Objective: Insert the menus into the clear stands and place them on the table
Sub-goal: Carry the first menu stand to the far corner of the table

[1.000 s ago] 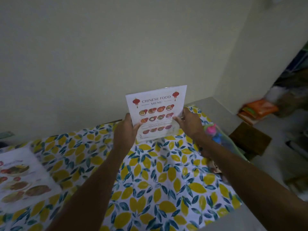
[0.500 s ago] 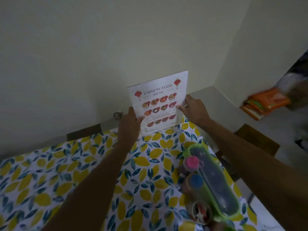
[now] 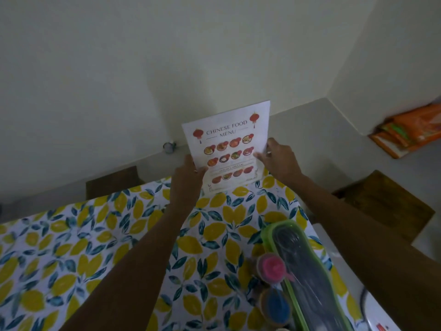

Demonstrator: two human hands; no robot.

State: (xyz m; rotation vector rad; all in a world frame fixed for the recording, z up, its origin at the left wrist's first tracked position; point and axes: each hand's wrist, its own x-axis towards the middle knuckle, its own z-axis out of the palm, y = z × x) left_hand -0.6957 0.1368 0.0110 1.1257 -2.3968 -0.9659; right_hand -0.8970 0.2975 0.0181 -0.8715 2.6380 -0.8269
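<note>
A white "Chinese Food Menu" sheet (image 3: pixel 228 144) stands upright inside a clear stand (image 3: pixel 263 174) at the far edge of the table (image 3: pixel 100 237), which is covered by a lemon-print cloth. My left hand (image 3: pixel 187 185) grips the stand's left side, thumb on the front of the menu. My right hand (image 3: pixel 279 158) pinches the right edge with its fingers. The stand's base is at the cloth's far edge; whether it rests there I cannot tell.
A green-rimmed tray (image 3: pixel 300 271) with a dark inside lies at the right, with pink-capped (image 3: pixel 272 267) and blue-capped (image 3: pixel 274 305) containers beside it. Two wooden chairs (image 3: pixel 384 204) stand beyond the table. Orange packets (image 3: pixel 410 132) lie on the floor by the wall.
My view has shifted right and forward; the second menu at the left has left the frame. Both hands have carried the stand with the menu toward the table's far edge.
</note>
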